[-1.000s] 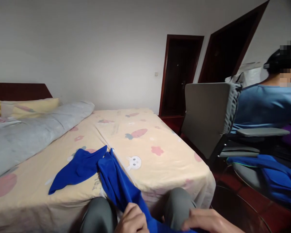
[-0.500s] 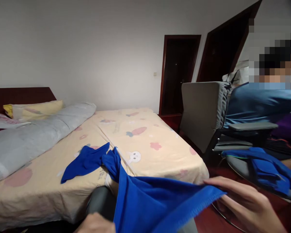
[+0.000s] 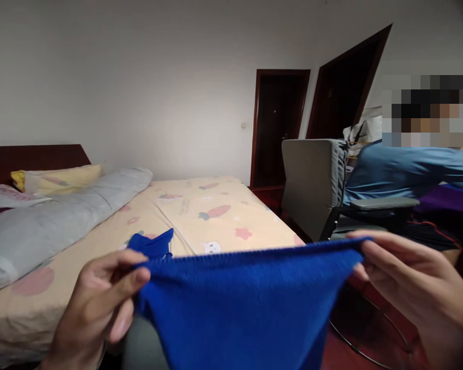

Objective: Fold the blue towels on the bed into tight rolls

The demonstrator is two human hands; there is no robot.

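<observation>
I hold a bright blue cloth point(image 3: 239, 303) stretched wide in front of me. My left hand point(image 3: 96, 308) pinches its upper left corner between thumb and fingers. My right hand point(image 3: 412, 293) pinches the upper right corner, fingers pressed on the edge. The cloth hangs down from the taut top edge over my lap. Another piece of blue cloth point(image 3: 152, 244) lies on the bed just beyond my left hand.
A bed point(image 3: 216, 216) with a cream cartoon-print sheet fills the left and middle, with a grey rolled quilt point(image 3: 57, 216) and pillows at its head. A grey office chair point(image 3: 312, 185) stands to the right, with a person in a blue shirt point(image 3: 405, 169) seated beyond it. Dark doorways are behind.
Both hands rose from my lap and drew apart, lifting the blue cloth off the bed and spreading it taut at chest height. The view shifted slightly left.
</observation>
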